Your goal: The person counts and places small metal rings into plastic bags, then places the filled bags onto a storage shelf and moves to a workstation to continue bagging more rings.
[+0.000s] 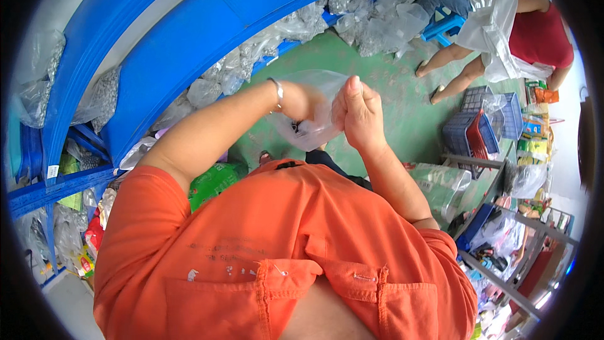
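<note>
In front of my chest hangs a clear plastic bag (308, 136). My right hand (362, 113) is closed on the bag's edge, thumb uppermost. The left hand (299, 102), below a silver bracelet (279, 93), reaches into the bag. Plastic and blur cover its fingers, so what they hold does not show. Something small and dark (296, 127) shows at the bag near those fingers; its kind I cannot make out.
Blue shelving (182, 38) on the left holds many filled clear bags (220, 75). At the upper right another person (535, 34) in red bends forward. Blue crates (469, 126) and a metal rack (503, 283) stand right; a green sack (214, 182) lies left of me.
</note>
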Tool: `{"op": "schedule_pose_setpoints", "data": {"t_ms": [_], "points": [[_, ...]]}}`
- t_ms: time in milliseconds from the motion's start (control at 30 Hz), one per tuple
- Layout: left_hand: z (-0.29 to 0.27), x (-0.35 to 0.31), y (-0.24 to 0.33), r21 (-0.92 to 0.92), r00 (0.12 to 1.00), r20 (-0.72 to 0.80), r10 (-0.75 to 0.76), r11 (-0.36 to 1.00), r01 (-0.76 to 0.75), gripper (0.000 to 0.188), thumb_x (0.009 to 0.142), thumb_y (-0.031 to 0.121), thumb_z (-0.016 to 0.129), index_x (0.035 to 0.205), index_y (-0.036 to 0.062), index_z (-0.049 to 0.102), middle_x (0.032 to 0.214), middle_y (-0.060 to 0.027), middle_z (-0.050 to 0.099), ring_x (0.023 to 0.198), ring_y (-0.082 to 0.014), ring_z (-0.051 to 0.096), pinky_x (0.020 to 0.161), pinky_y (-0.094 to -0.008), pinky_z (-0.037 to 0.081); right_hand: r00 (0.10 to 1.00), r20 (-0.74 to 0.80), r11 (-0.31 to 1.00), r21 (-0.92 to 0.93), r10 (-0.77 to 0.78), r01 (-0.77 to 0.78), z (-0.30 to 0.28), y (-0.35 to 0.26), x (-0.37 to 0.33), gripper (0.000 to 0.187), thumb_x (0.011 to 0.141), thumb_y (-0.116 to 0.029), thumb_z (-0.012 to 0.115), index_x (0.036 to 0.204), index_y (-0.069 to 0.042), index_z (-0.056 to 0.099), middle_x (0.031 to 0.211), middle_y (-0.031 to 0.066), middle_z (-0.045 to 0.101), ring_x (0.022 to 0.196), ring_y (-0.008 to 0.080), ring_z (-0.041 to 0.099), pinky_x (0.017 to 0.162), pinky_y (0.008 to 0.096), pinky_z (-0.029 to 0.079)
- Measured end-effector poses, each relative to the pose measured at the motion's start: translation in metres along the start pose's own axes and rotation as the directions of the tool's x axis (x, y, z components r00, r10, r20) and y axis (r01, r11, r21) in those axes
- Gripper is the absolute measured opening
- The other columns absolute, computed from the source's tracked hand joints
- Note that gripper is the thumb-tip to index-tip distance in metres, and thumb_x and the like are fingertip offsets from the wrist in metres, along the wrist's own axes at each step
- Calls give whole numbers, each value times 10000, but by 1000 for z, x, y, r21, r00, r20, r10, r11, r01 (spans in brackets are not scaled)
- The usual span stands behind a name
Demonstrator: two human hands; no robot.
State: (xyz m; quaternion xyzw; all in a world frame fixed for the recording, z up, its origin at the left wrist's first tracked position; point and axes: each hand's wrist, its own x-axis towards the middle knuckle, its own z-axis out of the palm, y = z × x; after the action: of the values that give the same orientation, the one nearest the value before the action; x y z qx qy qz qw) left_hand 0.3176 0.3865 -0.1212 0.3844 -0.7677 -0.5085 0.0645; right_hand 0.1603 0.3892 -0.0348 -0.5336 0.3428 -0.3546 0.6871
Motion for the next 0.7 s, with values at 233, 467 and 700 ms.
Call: {"op": "schedule_pose_setpoints", "data": {"t_ms": [233,467,700], "points": [[-60,65,2,355,947,-180,-266,880,314,203,781,133,511,958,55,570,948,-58,597,837,-186,559,759,-298,433,962,249,983,-116,-113,145,-56,-53,58,434,910,-371,384,593,-75,395,491,1,387,401,87,341,363,235,275],[-135,64,65,225,936,-347,-56,964,142,482,794,383,553,1054,-18,501,1033,-186,569,935,-243,547,807,-341,426,967,217,990,3,-136,138,-92,-85,101,416,923,-339,361,581,-103,345,467,-20,328,372,83,307,336,238,253],[-159,-27,185,688,908,-414,55,673,273,338,633,335,659,703,26,542,813,-131,557,791,-324,531,775,-420,404,943,228,940,295,-245,173,-109,-148,145,470,921,-378,338,547,-93,339,429,10,329,343,99,295,327,245,246]]}}
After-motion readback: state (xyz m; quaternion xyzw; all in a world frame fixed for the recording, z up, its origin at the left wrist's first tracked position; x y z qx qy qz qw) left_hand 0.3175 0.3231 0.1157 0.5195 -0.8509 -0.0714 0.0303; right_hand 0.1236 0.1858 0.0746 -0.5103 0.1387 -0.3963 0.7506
